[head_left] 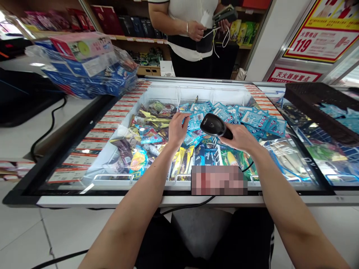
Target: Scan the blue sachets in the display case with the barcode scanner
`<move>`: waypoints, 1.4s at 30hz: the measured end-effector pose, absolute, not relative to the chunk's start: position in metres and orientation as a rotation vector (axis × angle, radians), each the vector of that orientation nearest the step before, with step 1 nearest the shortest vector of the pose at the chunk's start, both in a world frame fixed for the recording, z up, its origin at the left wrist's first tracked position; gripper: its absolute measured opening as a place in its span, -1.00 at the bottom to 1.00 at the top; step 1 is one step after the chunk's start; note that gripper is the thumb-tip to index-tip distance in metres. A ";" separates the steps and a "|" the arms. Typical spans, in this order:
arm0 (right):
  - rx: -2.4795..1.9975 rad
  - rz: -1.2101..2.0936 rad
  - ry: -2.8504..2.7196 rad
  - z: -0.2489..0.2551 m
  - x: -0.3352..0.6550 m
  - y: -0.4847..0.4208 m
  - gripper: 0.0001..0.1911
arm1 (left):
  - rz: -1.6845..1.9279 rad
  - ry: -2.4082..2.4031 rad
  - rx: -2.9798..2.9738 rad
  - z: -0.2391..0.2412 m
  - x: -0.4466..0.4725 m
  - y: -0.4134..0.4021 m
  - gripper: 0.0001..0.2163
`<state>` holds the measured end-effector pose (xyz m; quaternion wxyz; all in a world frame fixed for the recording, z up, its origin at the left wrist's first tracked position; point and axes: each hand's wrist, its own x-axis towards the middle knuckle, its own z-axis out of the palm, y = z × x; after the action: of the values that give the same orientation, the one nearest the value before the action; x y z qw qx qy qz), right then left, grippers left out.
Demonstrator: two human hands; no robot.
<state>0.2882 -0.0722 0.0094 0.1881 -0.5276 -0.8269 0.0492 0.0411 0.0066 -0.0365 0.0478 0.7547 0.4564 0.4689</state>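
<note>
My right hand (241,137) is closed round the handle of a black barcode scanner (213,124), whose head points left over the open chest freezer (157,186). My left hand (177,129) reaches into the freezer and pinches a light blue ice-cream packet (195,120) just in front of the scanner's head. Packets of several colours fill the freezer below both hands, yellow and green ones nearest me, blue ones at the back right.
A person stands beyond the freezer holding a phone (224,15) and a white cable. Bagged blue boxes (86,67) lie on the freezer's left corner. A dark basket (316,104) rests on the glass lid at right. Shelves of goods line the back wall.
</note>
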 end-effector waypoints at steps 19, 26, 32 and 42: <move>-1.421 -0.326 -2.471 0.021 0.279 -0.047 -0.57 | 1.490 1.418 2.261 -0.039 0.036 0.012 -0.73; -1.507 -0.384 -2.412 0.010 0.281 -0.059 -0.57 | 1.477 1.425 2.266 -0.038 0.036 0.010 -0.73; -1.560 -0.364 -2.320 0.002 0.279 -0.058 -0.63 | 1.507 1.409 2.250 -0.039 0.037 0.009 -0.73; -1.605 -0.372 -2.316 0.003 0.268 -0.053 -0.62 | 1.497 1.439 2.221 -0.043 0.036 0.012 -0.73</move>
<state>0.2677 -0.0533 0.0027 0.1491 -0.5582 -0.8059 -0.1293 0.0355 0.0120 -0.0431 0.0505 0.7295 0.4728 0.4916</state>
